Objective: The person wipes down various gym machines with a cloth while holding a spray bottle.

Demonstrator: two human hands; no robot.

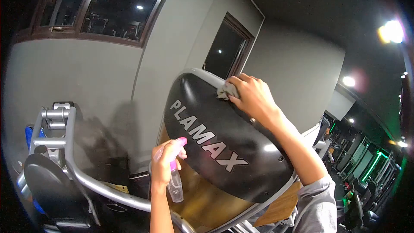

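My left hand (164,162) is wrapped round a clear spray bottle (176,187) with a pink nozzle, held in front of the gym machine's lower left side. A crumpled grey cloth (227,90) is gripped in my right hand (252,95), pressed on the upper edge of the machine's black panel (202,112). Large silver letters reading PLAMAX run diagonally across this panel. A light grey rim frames it, and a brownish translucent section (202,203) shows below.
At left stands a silver tubular frame (108,194) with a dark rounded pad (51,190). Behind the machine are a grey wall (103,73) and a dark window (125,8). More gym equipment (366,194) and green lights fill the far right.
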